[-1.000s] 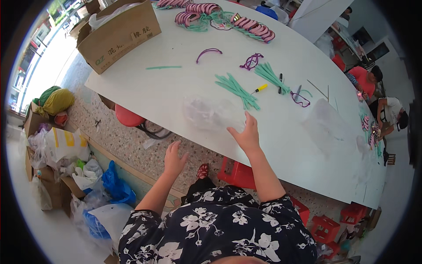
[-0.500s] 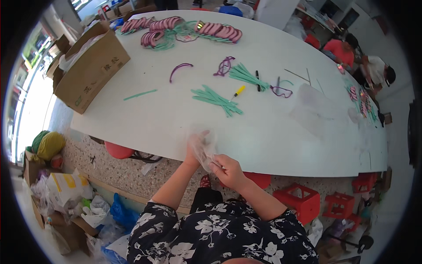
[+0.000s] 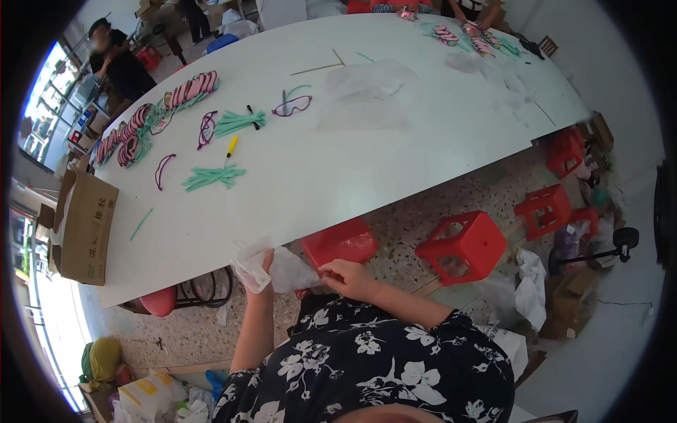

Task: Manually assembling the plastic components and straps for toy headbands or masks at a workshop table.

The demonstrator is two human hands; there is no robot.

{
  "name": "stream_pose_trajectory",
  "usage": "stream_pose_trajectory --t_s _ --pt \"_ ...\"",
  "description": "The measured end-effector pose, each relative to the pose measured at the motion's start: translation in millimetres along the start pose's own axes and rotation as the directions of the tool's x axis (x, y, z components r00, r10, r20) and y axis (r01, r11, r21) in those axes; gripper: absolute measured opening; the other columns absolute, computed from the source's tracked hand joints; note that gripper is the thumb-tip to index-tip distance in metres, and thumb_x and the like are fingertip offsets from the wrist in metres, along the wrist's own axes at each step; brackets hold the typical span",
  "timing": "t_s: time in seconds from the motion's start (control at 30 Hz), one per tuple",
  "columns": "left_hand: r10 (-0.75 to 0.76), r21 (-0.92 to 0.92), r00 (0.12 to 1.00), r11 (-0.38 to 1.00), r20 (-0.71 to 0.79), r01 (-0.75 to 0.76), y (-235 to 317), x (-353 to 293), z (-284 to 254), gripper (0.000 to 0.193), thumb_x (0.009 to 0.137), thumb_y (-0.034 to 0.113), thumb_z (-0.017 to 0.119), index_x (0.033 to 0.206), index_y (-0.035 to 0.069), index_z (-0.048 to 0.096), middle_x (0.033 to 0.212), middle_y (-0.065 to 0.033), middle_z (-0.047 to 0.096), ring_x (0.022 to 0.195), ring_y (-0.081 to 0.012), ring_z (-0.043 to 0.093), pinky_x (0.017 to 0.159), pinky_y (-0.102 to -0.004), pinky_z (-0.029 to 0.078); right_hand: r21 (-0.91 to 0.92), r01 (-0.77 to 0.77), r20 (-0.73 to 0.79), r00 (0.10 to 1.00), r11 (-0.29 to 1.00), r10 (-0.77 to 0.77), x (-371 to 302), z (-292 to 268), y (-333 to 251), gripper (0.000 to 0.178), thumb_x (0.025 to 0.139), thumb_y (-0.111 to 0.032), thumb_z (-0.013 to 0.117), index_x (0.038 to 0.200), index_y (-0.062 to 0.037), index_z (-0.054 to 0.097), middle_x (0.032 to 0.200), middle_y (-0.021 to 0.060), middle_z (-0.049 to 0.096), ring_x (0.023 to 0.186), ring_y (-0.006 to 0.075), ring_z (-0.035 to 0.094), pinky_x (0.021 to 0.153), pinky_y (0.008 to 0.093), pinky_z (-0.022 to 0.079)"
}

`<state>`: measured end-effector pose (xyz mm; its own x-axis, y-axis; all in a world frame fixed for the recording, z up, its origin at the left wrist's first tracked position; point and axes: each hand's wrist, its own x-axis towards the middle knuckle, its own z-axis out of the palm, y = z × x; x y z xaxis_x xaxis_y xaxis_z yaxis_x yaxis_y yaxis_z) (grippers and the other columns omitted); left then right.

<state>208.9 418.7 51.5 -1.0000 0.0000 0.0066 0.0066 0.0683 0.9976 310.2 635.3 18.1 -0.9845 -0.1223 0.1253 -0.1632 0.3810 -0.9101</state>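
Just in front of the table's near edge, a thin clear plastic bag point(image 3: 291, 272) is spread between my two hands. My left hand point(image 3: 262, 276) is raised with its thumb up. Crumpled plastic is bunched over its fingers and partly hides them, and the hand appears closed on it. My right hand point(image 3: 350, 280) is to the right, fingers bent in a pinch at the bag's other end. On the table beyond lie a bundle of mint-green strips point(image 3: 213, 178), a yellow-handled tool point(image 3: 232, 147), a purple curved band point(image 3: 163, 172) and a single green strip point(image 3: 141, 223).
A cardboard box point(image 3: 88, 229) stands at the table's left end. Pink-and-black banded bundles point(image 3: 190, 90), purple goggle frames point(image 3: 292, 106) and a plastic sheet point(image 3: 367, 95) lie farther back. Red stools point(image 3: 465, 243) stand by the near edge. Other people work at the far side.
The view has swung to the right. My hands have moved apart, and the plastic that was gathered around my left hand now stretches across to the right one.
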Motion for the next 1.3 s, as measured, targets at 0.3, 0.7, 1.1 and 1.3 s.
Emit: stream_pose_trajectory --t_s 0.3,0.7,1.1,1.3 --pt "-0.146 -0.390 0.978 0.900 0.151 0.194 -14.0 -41.0 159.5 0.026 0.084 0.010 0.067 0.108 0.003 0.058 0.092 -0.0081 0.063 0.088 -0.0212 0.060 0.084 -0.0332 0.046 0.010 -0.273 -0.345 0.902 0.962 0.259 -170.3 -143.3 92.1 0.022 0.087 -0.016 0.064 0.105 -0.0033 0.065 0.088 0.0093 0.066 0.070 0.0172 0.063 0.065 0.0303 0.050" --pt "0.327 0.377 0.898 0.824 0.293 -0.423 19.5 34.5 312.1 0.028 0.087 0.023 0.068 0.104 0.002 0.061 0.099 -0.0137 0.063 0.093 -0.0246 0.060 0.078 -0.0368 0.047 0.507 -0.462 -0.653 0.346 0.728 0.674 -348.4 -202.1 201.7 0.015 0.091 -0.011 0.060 0.101 -0.0011 0.064 0.080 0.0048 0.066 0.067 0.0116 0.063 0.060 0.0237 0.049" --pt "0.344 0.765 0.916 0.527 0.206 -0.370 -25.8 164.4 364.0 0.037 0.087 0.019 0.059 0.121 0.005 0.057 0.098 -0.0131 0.069 0.083 -0.0329 0.066 0.072 -0.0393 0.052 0.395 -0.574 -0.585 0.445 0.717 0.679 -249.3 -281.1 231.7 0.018 0.090 -0.009 0.062 0.104 0.0023 0.063 0.084 0.0083 0.068 0.072 0.0145 0.066 0.066 0.0274 0.052" --pt "-0.014 0.724 0.910 0.610 0.415 -0.321 -97.6 228.2 373.6 0.051 0.084 0.028 0.063 0.127 0.004 0.053 0.103 -0.0145 0.069 0.093 -0.0342 0.065 0.081 -0.0380 0.053 0.205 -0.670 -0.559 0.518 0.714 0.647 -125.1 -389.6 198.7 0.019 0.090 -0.012 0.061 0.104 -0.0014 0.067 0.084 0.0088 0.068 0.078 0.0143 0.065 0.070 0.0281 0.052"
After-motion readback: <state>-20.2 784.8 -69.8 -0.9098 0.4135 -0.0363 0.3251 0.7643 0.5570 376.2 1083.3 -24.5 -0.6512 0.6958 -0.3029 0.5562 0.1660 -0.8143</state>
